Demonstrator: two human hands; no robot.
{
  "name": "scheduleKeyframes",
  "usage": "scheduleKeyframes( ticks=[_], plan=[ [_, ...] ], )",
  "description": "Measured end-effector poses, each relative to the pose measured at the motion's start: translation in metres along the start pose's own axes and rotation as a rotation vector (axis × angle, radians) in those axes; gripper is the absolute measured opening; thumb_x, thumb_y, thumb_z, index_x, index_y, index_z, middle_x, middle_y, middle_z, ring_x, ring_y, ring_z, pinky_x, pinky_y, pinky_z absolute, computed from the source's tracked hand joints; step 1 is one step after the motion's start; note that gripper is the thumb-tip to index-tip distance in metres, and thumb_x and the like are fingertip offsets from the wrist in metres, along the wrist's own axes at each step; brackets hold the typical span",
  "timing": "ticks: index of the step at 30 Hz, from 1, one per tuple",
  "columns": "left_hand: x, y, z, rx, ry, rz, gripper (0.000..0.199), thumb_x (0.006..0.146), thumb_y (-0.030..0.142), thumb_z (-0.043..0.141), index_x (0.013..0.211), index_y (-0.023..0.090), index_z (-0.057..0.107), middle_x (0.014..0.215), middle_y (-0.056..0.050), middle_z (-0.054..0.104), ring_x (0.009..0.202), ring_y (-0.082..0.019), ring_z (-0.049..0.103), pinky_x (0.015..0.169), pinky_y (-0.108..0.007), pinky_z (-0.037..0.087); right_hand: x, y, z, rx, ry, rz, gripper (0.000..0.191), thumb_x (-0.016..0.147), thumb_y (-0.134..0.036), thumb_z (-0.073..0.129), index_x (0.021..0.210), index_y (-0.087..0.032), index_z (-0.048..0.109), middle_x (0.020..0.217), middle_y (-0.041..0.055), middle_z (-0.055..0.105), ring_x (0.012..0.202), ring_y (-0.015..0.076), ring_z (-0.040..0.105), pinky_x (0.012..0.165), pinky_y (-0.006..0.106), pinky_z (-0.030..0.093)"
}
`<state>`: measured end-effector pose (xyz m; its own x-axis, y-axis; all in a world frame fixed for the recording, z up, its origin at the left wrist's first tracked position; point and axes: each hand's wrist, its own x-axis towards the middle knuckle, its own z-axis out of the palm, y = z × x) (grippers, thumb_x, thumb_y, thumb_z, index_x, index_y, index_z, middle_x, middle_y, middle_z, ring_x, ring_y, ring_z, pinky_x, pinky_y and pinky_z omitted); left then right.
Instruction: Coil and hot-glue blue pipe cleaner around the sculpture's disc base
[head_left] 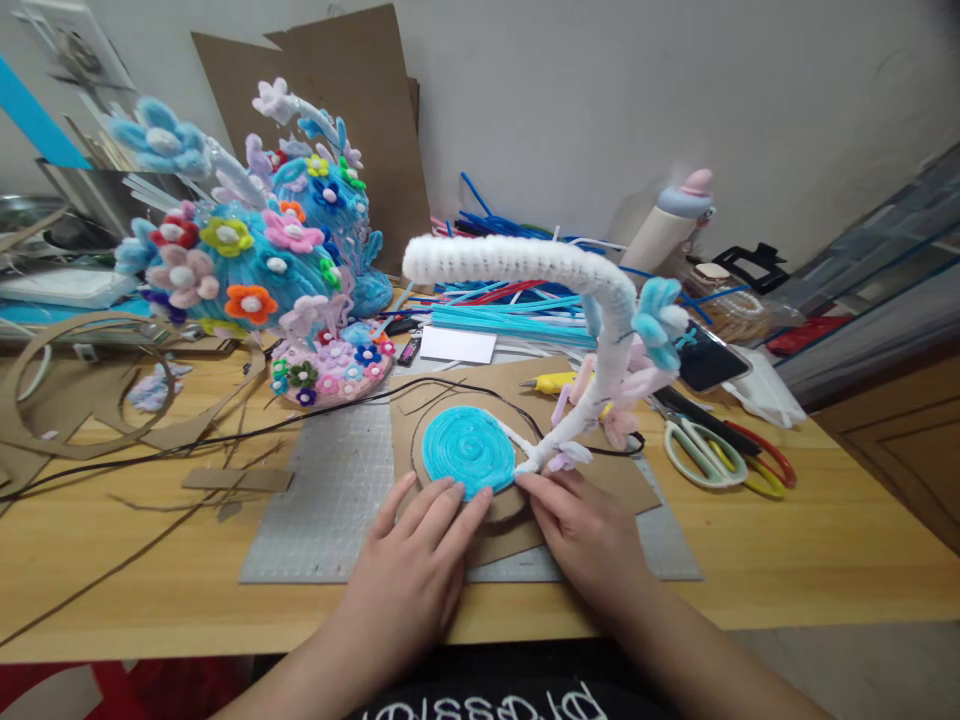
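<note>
Here the left hand (416, 560) is laid loose, fingers spread across the near edge of the turquoise coiled disc (469, 450), nothing clutched. At the disc's right edge, the right hand (592, 530) is placed against the foot of the white stem (614, 340), arched leftward at its top; whether that foot is pinched cannot be told. The disc is set on a cardboard sheet (634, 490), backed by a grey cutting mat (300, 520) on the worktop (765, 570). Farther right, pale-handled scissors (696, 450) are seen; left, a flower-studded blue piece (255, 265).
</note>
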<state>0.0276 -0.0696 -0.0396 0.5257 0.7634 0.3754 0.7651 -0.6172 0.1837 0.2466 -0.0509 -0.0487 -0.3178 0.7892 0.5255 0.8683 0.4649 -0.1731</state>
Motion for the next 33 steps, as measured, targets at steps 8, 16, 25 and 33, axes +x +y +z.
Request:
scheduleKeyframes(
  ticks=[8, 16, 25, 33],
  plan=[
    [0.017, 0.008, -0.011, -0.086, -0.036, -0.08, 0.033, 0.095, 0.029, 0.043, 0.124, 0.024, 0.057, 0.106, -0.002, 0.065, 0.102, -0.02, 0.057, 0.108, -0.04, 0.018, -0.001, -0.001, -0.002, 0.019, -0.02, 0.017, 0.023, 0.095, -0.021, 0.048, 0.101, -0.024, 0.07, 0.086, 0.002, 0.068, 0.074, 0.0181, 0.064, 0.064, 0.028, 0.041],
    [0.018, 0.008, -0.006, -0.006, -0.018, -0.044, 0.032, 0.097, 0.028, 0.039, 0.121, 0.024, 0.06, 0.103, -0.004, 0.065, 0.102, -0.022, 0.056, 0.106, -0.041, 0.019, 0.0, -0.002, -0.002, 0.004, -0.009, 0.027, 0.024, 0.095, -0.021, 0.047, 0.1, -0.024, 0.071, 0.084, 0.0021, 0.068, 0.071, 0.0177, 0.063, 0.063, 0.028, 0.04],
    [0.025, 0.011, -0.01, -0.018, -0.051, -0.069, 0.032, 0.096, 0.026, 0.041, 0.124, 0.025, 0.056, 0.099, -0.001, 0.063, 0.097, -0.021, 0.056, 0.106, -0.042, 0.019, 0.0, -0.002, -0.002, 0.0, -0.022, 0.027, 0.025, 0.095, -0.021, 0.045, 0.099, -0.023, 0.07, 0.086, 0.0035, 0.069, 0.072, 0.0169, 0.064, 0.062, 0.027, 0.041],
    [0.044, 0.005, -0.024, 0.006, -0.179, -0.004, 0.025, 0.094, 0.022, 0.043, 0.111, 0.022, 0.06, 0.091, -0.003, 0.062, 0.09, -0.024, 0.058, 0.098, -0.047, 0.036, 0.003, -0.003, -0.004, -0.006, -0.025, 0.027, 0.025, 0.094, -0.02, 0.046, 0.098, -0.023, 0.071, 0.087, 0.004, 0.069, 0.073, 0.018, 0.065, 0.062, 0.027, 0.042]
  ],
)
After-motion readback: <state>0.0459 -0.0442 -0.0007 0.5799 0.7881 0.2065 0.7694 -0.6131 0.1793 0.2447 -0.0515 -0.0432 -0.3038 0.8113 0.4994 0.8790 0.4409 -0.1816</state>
